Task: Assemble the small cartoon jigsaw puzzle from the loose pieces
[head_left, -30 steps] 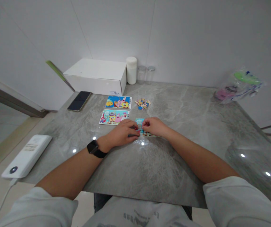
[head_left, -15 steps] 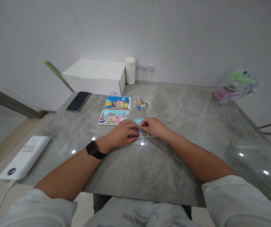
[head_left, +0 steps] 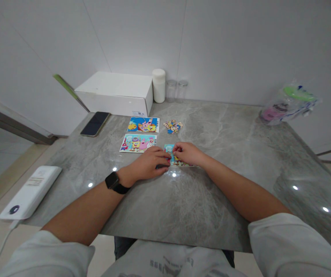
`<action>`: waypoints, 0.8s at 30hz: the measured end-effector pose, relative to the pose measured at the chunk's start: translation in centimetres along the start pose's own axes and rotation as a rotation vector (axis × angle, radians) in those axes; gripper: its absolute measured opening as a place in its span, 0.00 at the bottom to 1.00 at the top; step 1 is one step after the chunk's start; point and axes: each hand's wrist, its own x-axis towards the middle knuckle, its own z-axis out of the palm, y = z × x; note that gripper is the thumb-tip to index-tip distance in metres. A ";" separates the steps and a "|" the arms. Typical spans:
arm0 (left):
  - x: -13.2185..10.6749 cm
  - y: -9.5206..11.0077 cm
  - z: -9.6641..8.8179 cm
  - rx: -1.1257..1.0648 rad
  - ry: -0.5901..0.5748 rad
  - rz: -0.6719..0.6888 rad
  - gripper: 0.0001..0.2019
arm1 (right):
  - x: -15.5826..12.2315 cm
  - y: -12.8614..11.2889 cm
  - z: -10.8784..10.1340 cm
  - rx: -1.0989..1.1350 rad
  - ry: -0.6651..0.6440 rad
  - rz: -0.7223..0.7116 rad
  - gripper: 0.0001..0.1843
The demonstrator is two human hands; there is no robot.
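Note:
A small jigsaw puzzle (head_left: 169,149) with a cartoon picture lies in front of me, partly hidden under my hands. My left hand (head_left: 153,161) rests at its left edge, fingers stretched and a little apart, holding nothing. Over the middle of the puzzle, my right hand (head_left: 191,153) has thumb and index finger pinched together; whatever is between them is too small to make out. Beyond the puzzle sits a heap of loose puzzle pieces (head_left: 173,126). To the left are two picture cards, an upper blue card (head_left: 144,124) and a lower turquoise card (head_left: 138,142).
A white box (head_left: 110,100), a white bottle (head_left: 159,86) and two clear jars (head_left: 176,91) stand along the wall. At left lie a phone (head_left: 95,124) and a cabled white power bank (head_left: 31,192). A plastic-wrapped cup (head_left: 281,107) is at the far right.
My right hand has shifted slightly to the right across the puzzle, uncovering a bit more of its picture. The left hand stays in place.

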 end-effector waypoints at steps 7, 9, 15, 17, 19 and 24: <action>0.1 0.3 -0.1 0.031 -0.007 0.012 0.08 | -0.1 0.0 0.0 0.023 -0.015 0.005 0.06; 0.1 0.5 -0.1 0.048 -0.003 0.017 0.08 | -0.1 0.0 -0.1 0.026 -0.038 0.002 0.05; 0.0 0.7 -0.1 0.067 0.006 0.022 0.09 | -0.2 0.1 0.0 -0.003 -0.053 -0.036 0.07; 0.0 0.6 0.0 0.066 0.002 0.022 0.08 | -0.3 0.0 0.1 -0.015 -0.042 -0.043 0.07; 0.0 0.5 0.0 0.067 -0.001 0.022 0.08 | -0.3 -0.1 0.1 -0.032 -0.033 -0.047 0.06; 0.0 0.5 0.1 0.055 -0.003 0.026 0.09 | -0.3 -0.2 0.0 -0.060 -0.020 -0.047 0.08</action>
